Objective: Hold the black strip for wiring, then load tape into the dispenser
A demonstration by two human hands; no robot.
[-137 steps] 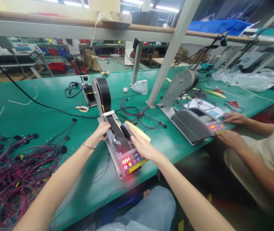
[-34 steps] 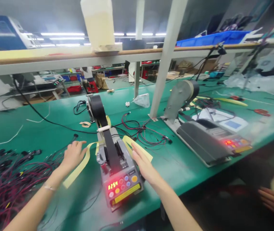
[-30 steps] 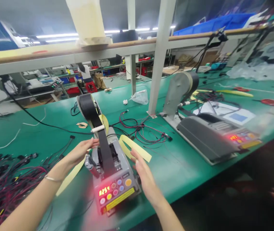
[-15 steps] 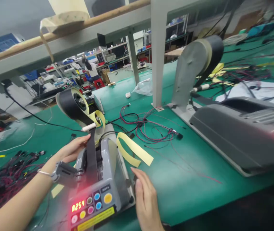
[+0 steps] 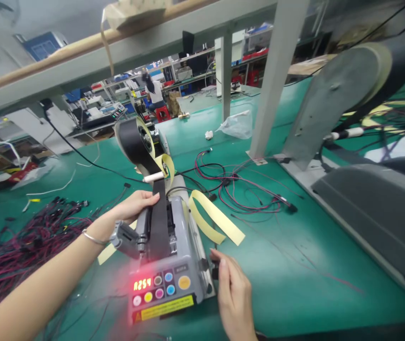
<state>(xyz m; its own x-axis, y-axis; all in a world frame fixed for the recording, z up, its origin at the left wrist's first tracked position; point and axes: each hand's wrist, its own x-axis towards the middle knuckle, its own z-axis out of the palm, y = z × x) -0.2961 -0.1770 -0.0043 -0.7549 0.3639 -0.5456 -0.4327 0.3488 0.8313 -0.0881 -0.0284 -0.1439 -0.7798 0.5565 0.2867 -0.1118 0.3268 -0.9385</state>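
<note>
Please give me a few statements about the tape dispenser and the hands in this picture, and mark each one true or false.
1. The left hand rests against the tape dispenser beside the black tape. True.
2. The right hand lies on the wire bundle. False: it is at the dispenser's right side, by the control panel.
3. The red display is lit. True.
4. The yellow strip lies on a bare wooden bench. False: it lies on the green bench.

Second grey dispenser (image 5: 373,208) at right; loose red-and-black wires (image 5: 238,184) mid-bench; bundled wire harnesses (image 5: 28,241) at left; clear plastic bag (image 5: 238,124) beyond; green bench mat (image 5: 294,265) underneath.
</note>
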